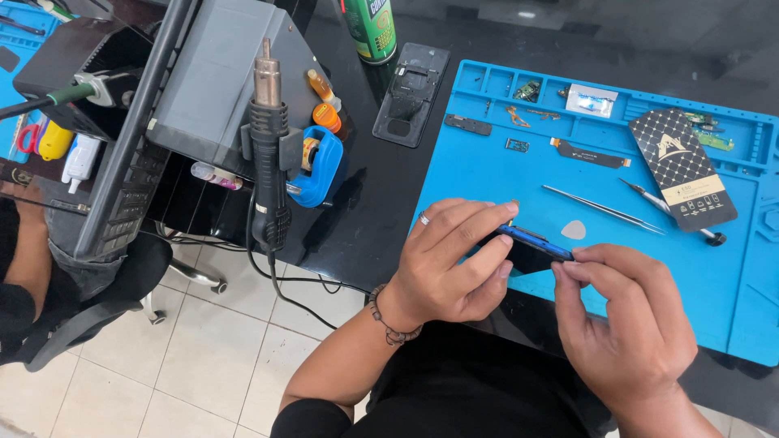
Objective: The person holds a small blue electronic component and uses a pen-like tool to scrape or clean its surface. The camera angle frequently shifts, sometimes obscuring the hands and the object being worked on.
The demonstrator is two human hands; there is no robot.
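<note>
Both hands' grip, right hand point(629, 320) and left hand point(450, 259), clamps blue phone point(531, 246) between them.

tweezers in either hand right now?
No. The tweezers lie on the blue mat, while the left hand and right hand both grip the blue phone.

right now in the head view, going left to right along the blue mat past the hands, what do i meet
left hand → blue-edged phone held by both hands → pale teardrop pick → thin metal tweezers → black patterned flat box
</note>
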